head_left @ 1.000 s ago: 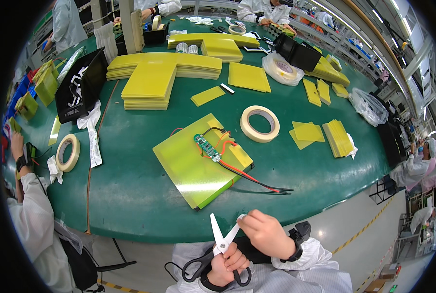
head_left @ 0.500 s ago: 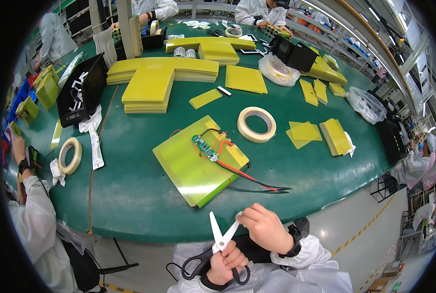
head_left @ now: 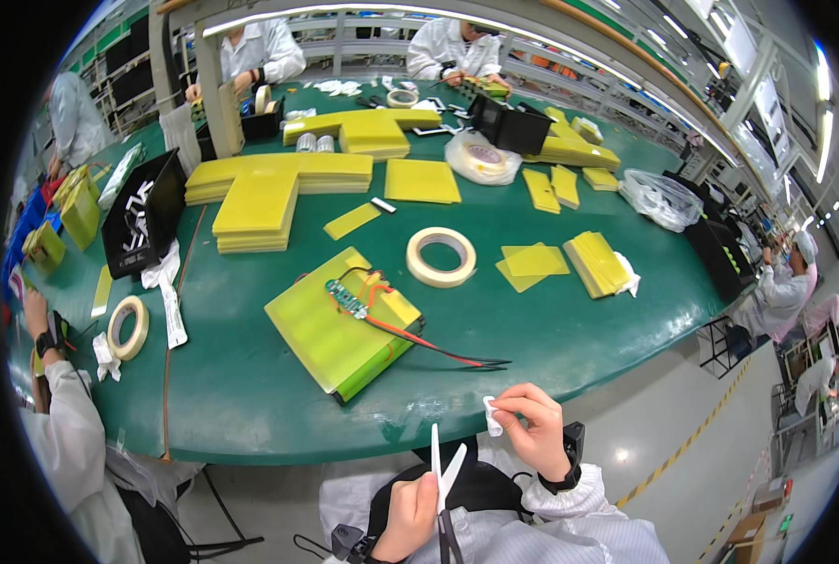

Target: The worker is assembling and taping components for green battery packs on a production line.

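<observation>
My left hand (head_left: 408, 519) is closed around a pair of scissors (head_left: 437, 470). The white blades point up and stand a little apart, with the black handles below. To the right, my right hand (head_left: 538, 430) pinches a small crumpled white wipe (head_left: 493, 415) between thumb and fingers, near the table's front edge; its exact material is hard to tell. Beyond both hands a battery pack (head_left: 311, 324) lies on the table, topped with a yellow-green sheet. A green circuit board (head_left: 347, 299) sits on it, and red and black wires (head_left: 438, 349) trail off to the right.
Rolls of tape (head_left: 441, 258) and stacked yellow sheets (head_left: 255, 211) lie on the green table (head_left: 231, 385). At left stands a black bin (head_left: 144, 214); beside it is a co-worker's arm (head_left: 70, 399). Loose yellow cards (head_left: 596, 265) lie at right. Other people work at the far side.
My right hand has come away from the scissor blade, moving right with the white wipe. The scissors have turned and their blades are closer together. The whole view has shifted.
</observation>
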`<state>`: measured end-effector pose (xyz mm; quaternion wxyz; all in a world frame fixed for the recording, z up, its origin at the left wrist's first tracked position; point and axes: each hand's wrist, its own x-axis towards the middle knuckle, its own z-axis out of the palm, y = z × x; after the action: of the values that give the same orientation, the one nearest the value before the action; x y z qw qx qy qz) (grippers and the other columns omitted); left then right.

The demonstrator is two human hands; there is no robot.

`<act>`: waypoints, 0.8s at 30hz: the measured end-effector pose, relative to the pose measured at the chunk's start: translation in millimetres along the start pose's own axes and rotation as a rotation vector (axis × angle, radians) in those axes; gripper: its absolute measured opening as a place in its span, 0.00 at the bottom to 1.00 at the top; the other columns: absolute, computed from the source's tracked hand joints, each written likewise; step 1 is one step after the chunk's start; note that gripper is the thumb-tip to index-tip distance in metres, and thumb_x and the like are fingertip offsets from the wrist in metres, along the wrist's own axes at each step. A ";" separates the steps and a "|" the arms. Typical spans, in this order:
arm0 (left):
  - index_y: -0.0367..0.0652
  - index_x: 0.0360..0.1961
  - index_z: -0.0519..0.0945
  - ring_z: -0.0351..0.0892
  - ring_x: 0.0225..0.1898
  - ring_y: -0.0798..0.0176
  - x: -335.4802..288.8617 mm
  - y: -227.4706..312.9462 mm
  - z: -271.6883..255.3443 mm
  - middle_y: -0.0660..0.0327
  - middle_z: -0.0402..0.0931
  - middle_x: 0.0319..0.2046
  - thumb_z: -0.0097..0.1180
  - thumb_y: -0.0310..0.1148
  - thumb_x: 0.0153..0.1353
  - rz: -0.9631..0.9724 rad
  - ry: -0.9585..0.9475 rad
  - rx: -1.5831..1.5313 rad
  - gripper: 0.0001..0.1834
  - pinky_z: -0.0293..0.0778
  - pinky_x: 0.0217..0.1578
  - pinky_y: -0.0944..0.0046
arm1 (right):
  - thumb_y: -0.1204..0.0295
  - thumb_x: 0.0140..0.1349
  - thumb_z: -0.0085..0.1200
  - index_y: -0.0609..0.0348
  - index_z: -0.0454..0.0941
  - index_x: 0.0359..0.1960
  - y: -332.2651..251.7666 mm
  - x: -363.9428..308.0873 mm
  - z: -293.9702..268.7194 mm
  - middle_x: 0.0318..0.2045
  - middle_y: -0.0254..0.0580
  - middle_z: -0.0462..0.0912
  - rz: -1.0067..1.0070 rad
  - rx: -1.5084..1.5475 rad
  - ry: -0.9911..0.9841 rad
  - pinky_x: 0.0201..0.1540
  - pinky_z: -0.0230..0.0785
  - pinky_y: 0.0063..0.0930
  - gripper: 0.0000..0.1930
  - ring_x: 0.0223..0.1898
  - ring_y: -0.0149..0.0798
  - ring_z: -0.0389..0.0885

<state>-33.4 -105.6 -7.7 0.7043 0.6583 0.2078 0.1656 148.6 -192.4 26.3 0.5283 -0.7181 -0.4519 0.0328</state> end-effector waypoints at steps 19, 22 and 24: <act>0.34 0.23 0.68 0.67 0.16 0.55 -19.4 76.3 36.7 0.53 0.66 0.13 0.39 0.33 0.65 0.223 0.044 0.286 0.16 0.61 0.19 0.61 | 0.82 0.51 0.56 0.65 0.78 0.33 -5.3 2.4 -99.8 0.29 0.41 0.77 -0.093 -0.042 0.311 0.33 0.69 0.22 0.06 0.29 0.32 0.76; 0.34 0.23 0.68 0.67 0.16 0.55 -18.8 89.2 33.7 0.52 0.67 0.14 0.39 0.33 0.65 0.228 0.064 0.310 0.16 0.61 0.20 0.61 | 0.82 0.53 0.55 0.68 0.73 0.34 -17.5 18.4 -109.7 0.28 0.38 0.77 -0.037 0.120 0.353 0.33 0.69 0.20 0.07 0.29 0.27 0.75; 0.34 0.23 0.69 0.68 0.16 0.54 -16.3 90.3 29.9 0.52 0.67 0.14 0.39 0.33 0.65 0.268 0.143 0.347 0.16 0.61 0.19 0.61 | 0.82 0.52 0.55 0.68 0.73 0.35 -23.1 32.9 -109.7 0.29 0.39 0.77 -0.072 0.111 0.347 0.33 0.69 0.21 0.08 0.29 0.28 0.76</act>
<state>-28.5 -132.4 84.9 0.5355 0.7779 0.1934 0.2659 211.4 -249.1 106.9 0.6380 -0.6660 -0.3770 -0.0856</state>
